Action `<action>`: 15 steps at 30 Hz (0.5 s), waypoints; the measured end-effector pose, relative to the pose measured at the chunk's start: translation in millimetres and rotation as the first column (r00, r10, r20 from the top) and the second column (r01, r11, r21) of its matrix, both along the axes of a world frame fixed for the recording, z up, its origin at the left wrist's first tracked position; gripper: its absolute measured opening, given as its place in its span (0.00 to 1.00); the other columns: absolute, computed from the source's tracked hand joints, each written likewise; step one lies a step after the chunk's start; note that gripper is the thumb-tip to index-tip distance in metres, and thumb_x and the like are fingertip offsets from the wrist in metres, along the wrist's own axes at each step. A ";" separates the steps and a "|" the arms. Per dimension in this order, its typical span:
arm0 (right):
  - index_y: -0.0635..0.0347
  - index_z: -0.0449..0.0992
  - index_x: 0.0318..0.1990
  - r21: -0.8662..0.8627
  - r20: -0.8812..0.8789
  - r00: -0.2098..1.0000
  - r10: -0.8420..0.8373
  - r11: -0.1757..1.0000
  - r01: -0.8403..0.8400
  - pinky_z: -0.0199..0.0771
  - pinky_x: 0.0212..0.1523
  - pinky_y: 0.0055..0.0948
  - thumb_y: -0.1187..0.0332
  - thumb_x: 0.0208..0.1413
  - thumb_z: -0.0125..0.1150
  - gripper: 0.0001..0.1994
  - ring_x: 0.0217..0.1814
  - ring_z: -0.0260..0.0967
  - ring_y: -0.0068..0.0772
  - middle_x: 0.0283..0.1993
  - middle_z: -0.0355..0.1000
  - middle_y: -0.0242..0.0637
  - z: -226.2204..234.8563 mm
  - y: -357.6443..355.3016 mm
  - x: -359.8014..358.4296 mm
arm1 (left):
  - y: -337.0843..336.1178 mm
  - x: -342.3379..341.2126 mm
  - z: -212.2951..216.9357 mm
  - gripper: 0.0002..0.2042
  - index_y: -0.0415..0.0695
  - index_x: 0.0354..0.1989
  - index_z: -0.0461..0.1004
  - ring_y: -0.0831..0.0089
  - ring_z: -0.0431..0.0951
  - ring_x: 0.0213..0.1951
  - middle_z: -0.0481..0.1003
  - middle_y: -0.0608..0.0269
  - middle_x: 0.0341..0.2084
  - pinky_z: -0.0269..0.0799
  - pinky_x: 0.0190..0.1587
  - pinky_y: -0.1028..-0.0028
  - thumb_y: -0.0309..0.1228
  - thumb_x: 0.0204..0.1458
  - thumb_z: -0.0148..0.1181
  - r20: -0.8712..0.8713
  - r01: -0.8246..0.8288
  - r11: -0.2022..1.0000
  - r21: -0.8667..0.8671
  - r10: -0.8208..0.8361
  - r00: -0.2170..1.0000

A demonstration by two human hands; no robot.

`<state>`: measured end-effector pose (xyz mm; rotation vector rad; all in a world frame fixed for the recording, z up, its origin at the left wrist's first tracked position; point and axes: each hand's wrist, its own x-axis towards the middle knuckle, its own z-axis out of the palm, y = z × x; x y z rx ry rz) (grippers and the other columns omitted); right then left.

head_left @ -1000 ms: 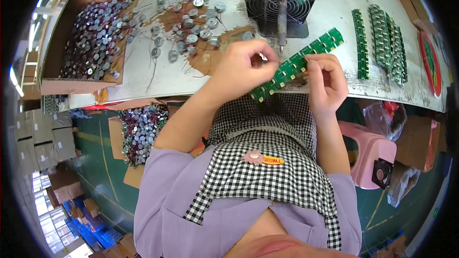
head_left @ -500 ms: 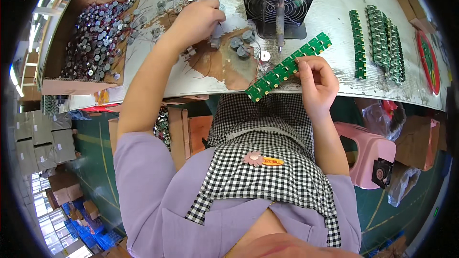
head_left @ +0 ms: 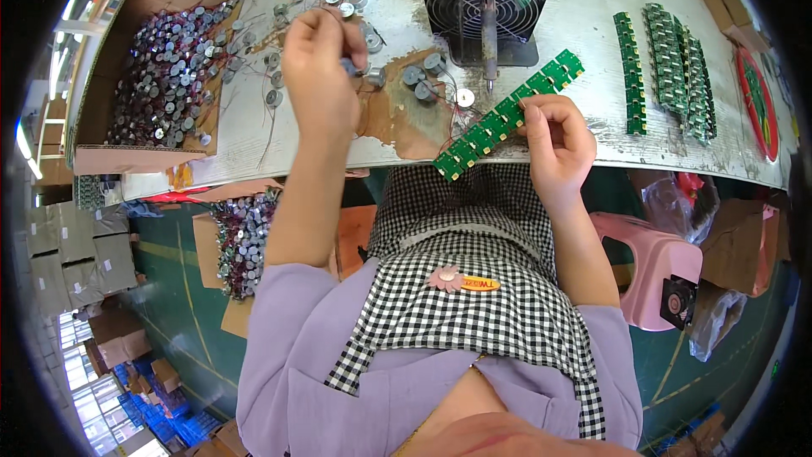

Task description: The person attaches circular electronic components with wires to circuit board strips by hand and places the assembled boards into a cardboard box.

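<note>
My right hand [head_left: 562, 140] pinches a long strip of green circuit boards [head_left: 482, 137] near its middle, thumb against its edge. The strip slants from near the table's front edge up to the right, below the tip of an upright soldering iron [head_left: 489, 59]. Over the left part of the table, my left hand [head_left: 326, 55] is closed with fingers curled. A small grey round metal part [head_left: 348, 66] shows under its fingers, mostly hidden. Around it lie loose round metal parts with thin wires [head_left: 413, 76], and one white-topped disc [head_left: 464, 98] sits beside the strip.
An open cardboard box [head_left: 139, 156] full of wired round parts stands at the left. A black fan [head_left: 452, 42] stands behind the iron. More green board strips [head_left: 629, 76] and a red oval ring [head_left: 744, 76] lie at the right. A pink stool [head_left: 647, 245] is below the table.
My left hand has moved left and slightly nearer, with its wrist turned more upright. The grey part under its fingers moved along. My right hand and the strip are nearly still.
</note>
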<state>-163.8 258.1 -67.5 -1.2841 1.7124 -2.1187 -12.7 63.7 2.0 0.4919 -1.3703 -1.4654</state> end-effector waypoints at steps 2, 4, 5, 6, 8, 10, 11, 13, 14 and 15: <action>0.68 0.70 0.31 0.002 -0.022 1.000 0.004 1.000 -0.004 0.71 0.31 0.17 0.80 0.56 0.58 0.04 0.30 0.69 0.18 0.36 0.74 0.40 0.4 1.0 0.3 | 22.6 -1.7 -10.3 0.05 0.35 0.35 0.72 0.77 0.71 0.29 0.72 0.63 0.28 0.67 0.33 0.79 0.24 0.57 0.54 0.184 -0.136 0.976 -0.169 0.167 0.969; 0.68 0.70 0.31 0.000 -0.043 0.999 0.019 1.000 -0.019 0.71 0.30 0.17 0.80 0.56 0.58 0.04 0.29 0.68 0.18 0.38 0.74 0.41 1.2 2.1 0.2 | 38.3 1.8 -18.8 0.04 0.36 0.35 0.76 0.77 0.71 0.29 0.72 0.63 0.27 0.68 0.33 0.78 0.24 0.55 0.57 0.341 -0.161 0.888 -0.431 0.325 0.882; 0.68 0.69 0.32 -0.016 -0.003 0.998 0.062 0.998 -0.062 0.70 0.29 0.16 0.80 0.55 0.59 0.04 0.28 0.68 0.18 0.40 0.74 0.43 1.7 2.4 -0.1 | 40.2 4.8 -20.5 0.03 0.37 0.33 0.78 0.76 0.72 0.30 0.72 0.62 0.28 0.69 0.34 0.77 0.22 0.53 0.58 0.318 -0.149 0.807 -0.572 0.386 0.866; 0.68 0.69 0.32 -0.028 0.009 0.997 0.081 0.996 -0.081 0.70 0.29 0.16 0.80 0.55 0.59 0.04 0.28 0.68 0.18 0.41 0.73 0.44 2.5 2.8 -0.8 | 42.1 7.8 -22.0 0.04 0.36 0.34 0.77 0.76 0.72 0.31 0.73 0.61 0.28 0.69 0.34 0.76 0.22 0.53 0.58 0.320 -0.138 0.733 -0.666 0.448 0.835; 0.68 0.69 0.33 -0.052 0.052 0.992 0.114 0.992 -0.111 0.70 0.28 0.16 0.81 0.54 0.59 0.04 0.28 0.69 0.18 0.42 0.73 0.45 4.3 2.5 -2.0 | 44.0 13.5 -22.5 0.04 0.34 0.35 0.76 0.75 0.73 0.32 0.73 0.58 0.29 0.70 0.35 0.75 0.22 0.52 0.59 0.261 -0.094 0.536 -0.839 0.548 0.795; 0.68 0.69 0.32 0.001 -0.149 0.987 0.062 0.998 -0.062 0.70 0.28 0.16 0.83 0.51 0.60 0.05 0.27 0.69 0.20 0.42 0.73 0.46 6.7 1.0 -4.4 | 46.5 16.2 -21.1 0.05 0.34 0.36 0.75 0.76 0.73 0.33 0.74 0.59 0.29 0.69 0.34 0.76 0.23 0.54 0.58 0.230 -0.092 0.496 -0.864 0.549 0.804; 0.68 0.69 0.31 0.027 -0.238 0.970 0.054 0.998 -0.049 0.70 0.28 0.16 0.83 0.51 0.60 0.05 0.26 0.69 0.20 0.42 0.73 0.47 8.3 1.2 -5.9 | 48.8 17.5 -19.5 0.05 0.34 0.36 0.74 0.76 0.73 0.33 0.74 0.60 0.30 0.69 0.33 0.76 0.23 0.55 0.57 0.233 -0.070 0.489 -0.869 0.531 0.814; 0.69 0.70 0.32 0.054 -0.348 0.936 0.056 0.998 -0.040 0.71 0.29 0.17 0.82 0.51 0.60 0.04 0.29 0.70 0.21 0.43 0.72 0.48 10.9 1.3 -6.6 | 57.2 20.8 -16.1 0.05 0.35 0.36 0.74 0.78 0.73 0.33 0.74 0.62 0.29 0.69 0.33 0.77 0.24 0.56 0.56 0.375 0.075 0.965 -0.253 0.026 0.927; 0.69 0.71 0.32 0.054 -0.371 0.926 0.063 0.997 -0.046 0.72 0.30 0.18 0.81 0.53 0.60 0.03 0.33 0.71 0.21 0.44 0.71 0.49 11.7 0.8 -6.3 | 62.1 20.8 -15.1 0.05 0.36 0.36 0.74 0.79 0.73 0.33 0.74 0.63 0.29 0.68 0.32 0.77 0.25 0.57 0.55 0.295 0.212 0.967 0.144 -0.246 0.923; 0.69 0.71 0.32 0.055 -0.365 0.929 0.057 0.998 -0.040 0.72 0.30 0.18 0.81 0.52 0.60 0.03 0.33 0.71 0.22 0.44 0.71 0.50 11.9 0.9 -3.9 | 62.6 19.7 -13.3 0.06 0.37 0.37 0.74 0.84 0.72 0.30 0.74 0.67 0.28 0.65 0.30 0.82 0.27 0.58 0.55 0.318 0.257 0.924 0.285 -0.344 0.884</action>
